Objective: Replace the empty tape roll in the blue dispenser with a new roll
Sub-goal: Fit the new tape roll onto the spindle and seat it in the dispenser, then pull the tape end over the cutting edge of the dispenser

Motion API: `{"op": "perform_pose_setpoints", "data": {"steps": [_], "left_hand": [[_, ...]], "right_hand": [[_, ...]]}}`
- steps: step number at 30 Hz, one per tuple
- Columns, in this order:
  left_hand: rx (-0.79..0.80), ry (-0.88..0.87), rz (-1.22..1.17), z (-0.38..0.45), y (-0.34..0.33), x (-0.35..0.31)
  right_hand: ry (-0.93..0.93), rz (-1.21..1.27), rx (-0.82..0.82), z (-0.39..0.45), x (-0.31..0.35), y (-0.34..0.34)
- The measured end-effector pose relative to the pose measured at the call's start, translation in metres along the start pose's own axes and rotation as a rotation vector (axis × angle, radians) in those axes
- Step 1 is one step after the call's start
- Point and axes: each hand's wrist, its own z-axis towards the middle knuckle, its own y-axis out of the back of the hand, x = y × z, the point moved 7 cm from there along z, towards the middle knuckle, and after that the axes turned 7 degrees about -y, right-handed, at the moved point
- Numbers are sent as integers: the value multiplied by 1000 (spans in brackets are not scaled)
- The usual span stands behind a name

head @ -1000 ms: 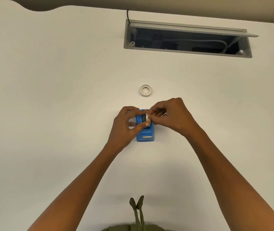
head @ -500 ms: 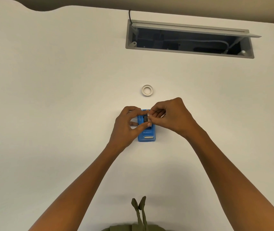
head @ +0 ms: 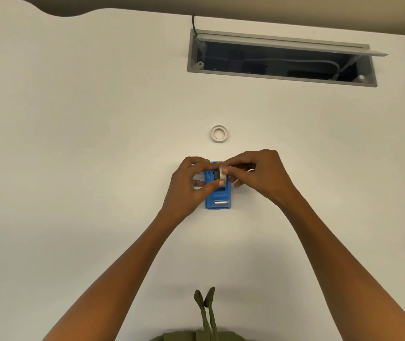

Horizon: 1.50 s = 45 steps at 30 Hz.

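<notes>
The blue dispenser (head: 218,196) lies flat on the white table, its metal cutter end toward me. Above its dark roll slot, a small white tape roll (head: 222,175) stands on edge, mostly hidden by fingers. My left hand (head: 188,184) pinches the roll from the left with thumb and forefinger. My right hand (head: 261,175) grips it from the right with its fingertips. A second white ring (head: 219,134) lies flat on the table just beyond the dispenser, apart from both hands.
A grey cable hatch (head: 282,59) stands open in the table at the back right, with wires inside. Olive-green straps (head: 205,313) rise at the near edge. The white table (head: 85,156) spreads wide on both sides.
Both hands have stayed over the dispenser's slot. The fingers have shifted slightly, and the white roll between them shows a little more than half a second ago.
</notes>
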Motion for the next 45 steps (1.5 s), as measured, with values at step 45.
{"op": "perform_pose_setpoints", "data": {"steps": [45], "left_hand": [[270,-82,255,-11,-9,23]], "right_hand": [[568,-826,-479,-51,14,-35]]}}
